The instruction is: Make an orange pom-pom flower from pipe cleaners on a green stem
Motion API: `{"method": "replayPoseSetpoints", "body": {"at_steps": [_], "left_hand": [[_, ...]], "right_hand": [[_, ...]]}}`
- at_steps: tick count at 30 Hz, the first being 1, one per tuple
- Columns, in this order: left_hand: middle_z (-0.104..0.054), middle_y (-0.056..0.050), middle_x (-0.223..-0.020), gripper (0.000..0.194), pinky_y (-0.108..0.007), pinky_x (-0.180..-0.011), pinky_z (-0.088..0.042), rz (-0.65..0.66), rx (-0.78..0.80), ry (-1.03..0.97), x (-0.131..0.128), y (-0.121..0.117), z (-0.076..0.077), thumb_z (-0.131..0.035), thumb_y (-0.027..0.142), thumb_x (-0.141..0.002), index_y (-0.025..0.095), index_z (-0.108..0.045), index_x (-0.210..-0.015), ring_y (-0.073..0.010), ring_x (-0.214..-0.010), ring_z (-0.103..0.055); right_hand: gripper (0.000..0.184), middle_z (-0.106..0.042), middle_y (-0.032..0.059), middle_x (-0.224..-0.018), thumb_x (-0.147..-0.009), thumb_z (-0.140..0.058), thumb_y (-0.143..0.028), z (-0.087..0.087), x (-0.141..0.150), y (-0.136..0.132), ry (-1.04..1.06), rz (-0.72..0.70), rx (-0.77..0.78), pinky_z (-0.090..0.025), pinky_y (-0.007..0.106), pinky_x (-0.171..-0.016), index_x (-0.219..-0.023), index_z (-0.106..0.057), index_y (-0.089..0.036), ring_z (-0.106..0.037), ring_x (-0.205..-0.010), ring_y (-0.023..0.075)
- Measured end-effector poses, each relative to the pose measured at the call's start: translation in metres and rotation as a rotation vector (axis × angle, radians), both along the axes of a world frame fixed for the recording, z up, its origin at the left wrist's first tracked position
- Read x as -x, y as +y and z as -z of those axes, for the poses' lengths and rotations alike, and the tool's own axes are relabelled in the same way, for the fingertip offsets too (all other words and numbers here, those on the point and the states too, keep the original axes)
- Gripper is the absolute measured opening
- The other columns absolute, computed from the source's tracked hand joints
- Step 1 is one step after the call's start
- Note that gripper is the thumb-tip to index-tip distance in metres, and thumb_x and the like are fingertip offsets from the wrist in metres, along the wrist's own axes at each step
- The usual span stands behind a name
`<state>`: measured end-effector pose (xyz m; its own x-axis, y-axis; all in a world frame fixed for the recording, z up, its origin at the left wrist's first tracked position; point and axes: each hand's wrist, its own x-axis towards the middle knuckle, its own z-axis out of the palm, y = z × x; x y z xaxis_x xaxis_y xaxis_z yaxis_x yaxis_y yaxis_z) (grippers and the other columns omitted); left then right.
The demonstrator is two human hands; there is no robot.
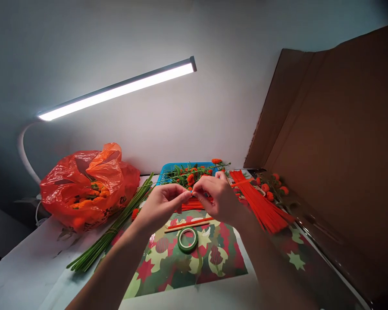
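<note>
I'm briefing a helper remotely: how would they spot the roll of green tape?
On the white table, find the mat patterned in green, red and cream. On it, below the picture's centre, lies the roll of green tape. Its ring shape distinguishes it from the straight red strip and tan stick beyond.

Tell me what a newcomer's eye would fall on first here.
Probably the glowing lamp bar, slanting across the upper left. Below it, the crumpled red plastic bag stands out, with orange pieces inside. At the centre, the left hand and right hand come fingertip to fingertip, a green tape roll lower in the picture.
</note>
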<state>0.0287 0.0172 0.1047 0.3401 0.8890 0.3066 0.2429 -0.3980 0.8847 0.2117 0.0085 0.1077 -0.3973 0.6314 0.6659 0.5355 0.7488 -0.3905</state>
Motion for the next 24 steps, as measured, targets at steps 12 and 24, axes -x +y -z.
{"method": "replayPoseSetpoints", "body": {"at_steps": [12, 24], "left_hand": [[-0.072, 0.000, -0.078, 0.005, -0.022, -0.058, -0.048, -0.259, -1.000, 0.389, 0.007, 0.002, 0.005, -0.067, 0.023, -0.082, 0.019, -0.067, -0.085, -0.0114, -0.063, -0.064], [-0.071, 0.000, -0.078, 0.011, -0.024, -0.060, -0.044, -0.258, -1.112, 0.583, 0.001, -0.001, 0.010, -0.054, 0.020, -0.091, 0.018, -0.065, -0.088, -0.0135, -0.066, -0.063]], "right_hand": [[0.015, -0.054, -0.0017, -0.071, -0.088, -0.052, -0.027, 0.005, -0.003, 0.008, 0.239, -0.061, 0.481, -0.033, 0.024, -0.058, -0.077, -0.057, -0.018, -0.044, -0.061, 0.0106], [0.015, -0.052, -0.0025, -0.068, -0.086, -0.053, -0.028, 0.003, -0.006, 0.009, 0.240, -0.071, 0.523, -0.033, 0.024, -0.056, -0.076, -0.057, -0.017, -0.043, -0.060, 0.0102]]}}
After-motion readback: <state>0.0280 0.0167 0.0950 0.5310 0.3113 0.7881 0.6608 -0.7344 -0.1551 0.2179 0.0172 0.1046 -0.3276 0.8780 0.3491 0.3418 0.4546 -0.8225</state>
